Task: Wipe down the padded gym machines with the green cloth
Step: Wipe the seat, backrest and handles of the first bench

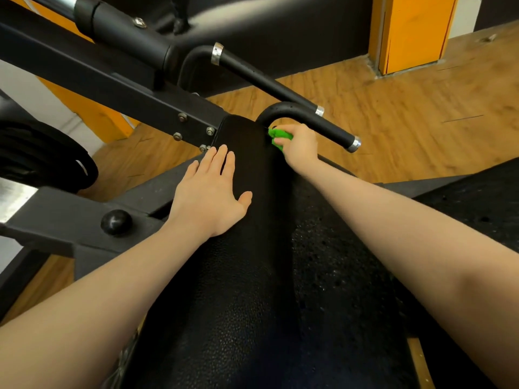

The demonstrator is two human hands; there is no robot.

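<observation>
A long black padded machine pad [247, 276] runs from the bottom of the view up to the machine's frame. My left hand [209, 192] lies flat on the pad's upper left part, fingers straight. My right hand [297, 147] grips the bunched green cloth [276, 136] against the pad's far right edge, just under a curved black handle [306, 119]. Most of the cloth is hidden inside the fist.
A black steel frame beam [118, 88] with bolts crosses at the upper left. A second black handle bar [261, 77] juts out behind the first. Weight plates [42, 161] sit at the left. Wooden floor [421, 113] and an orange column [412, 32] lie beyond.
</observation>
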